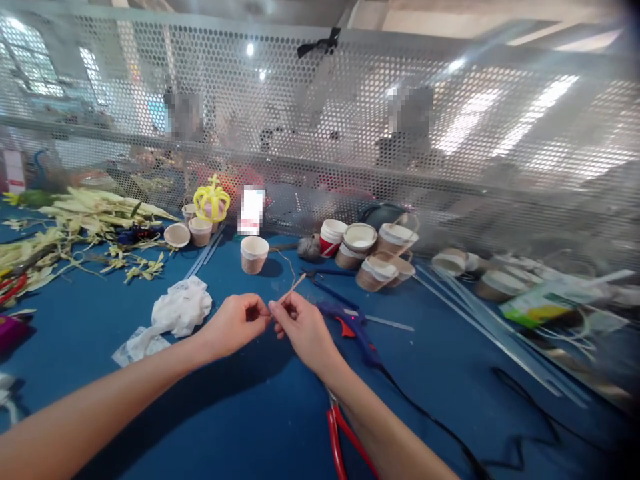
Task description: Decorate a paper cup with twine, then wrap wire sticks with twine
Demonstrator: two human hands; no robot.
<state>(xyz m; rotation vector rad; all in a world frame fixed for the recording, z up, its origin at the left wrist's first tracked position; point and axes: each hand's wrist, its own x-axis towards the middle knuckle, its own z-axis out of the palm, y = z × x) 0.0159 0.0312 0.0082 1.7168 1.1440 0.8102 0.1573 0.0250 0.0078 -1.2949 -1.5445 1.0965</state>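
Note:
My left hand and my right hand meet over the middle of the blue table, thumbs and fingertips pinched close together. Between them runs a thin brown twine, its doubled or twisted end sticking up past my right hand. A loose loop of it curves back toward the paper cup wrapped in brown, which stands upright just beyond my hands. To the right of my right hand lies a blue glue gun with a red trigger and a clear stick in its back. Red-handled pliers or scissors lie partly under my right forearm.
Crumpled white tissue lies left of my hands. Several cups and a grey ball stand at the back. Clear glue sticks and a black cord spread rightward. Pale husks and a yellow crown are left; perforated metal screen behind.

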